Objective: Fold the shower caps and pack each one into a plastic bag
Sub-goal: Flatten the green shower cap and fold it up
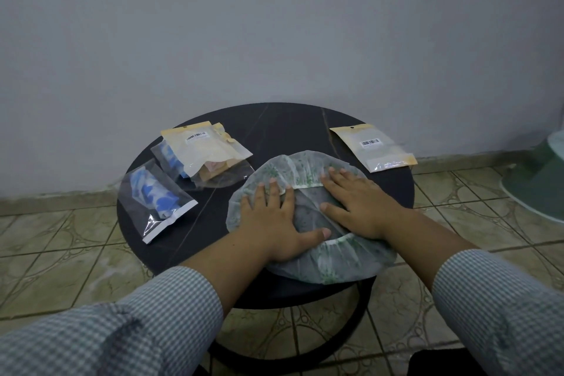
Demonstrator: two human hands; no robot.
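Note:
A translucent shower cap (329,262) with a green leaf print lies spread flat on the round dark table (274,131), its elastic rim turned up. My left hand (274,220) presses flat on the cap's left side, fingers straight. My right hand (360,204) lies flat on its right side, fingertips at the far rim. An empty plastic bag (375,146) with a barcode label rests at the table's right back. At the left lie packed bags: one with a blue cap (155,195), another blue one (171,159) under a cream-topped bag (204,149).
The table stands against a grey wall on a tiled floor (61,253). A pale green object (543,180) sits on the floor at the far right. A dark ring base (351,342) shows beneath the table.

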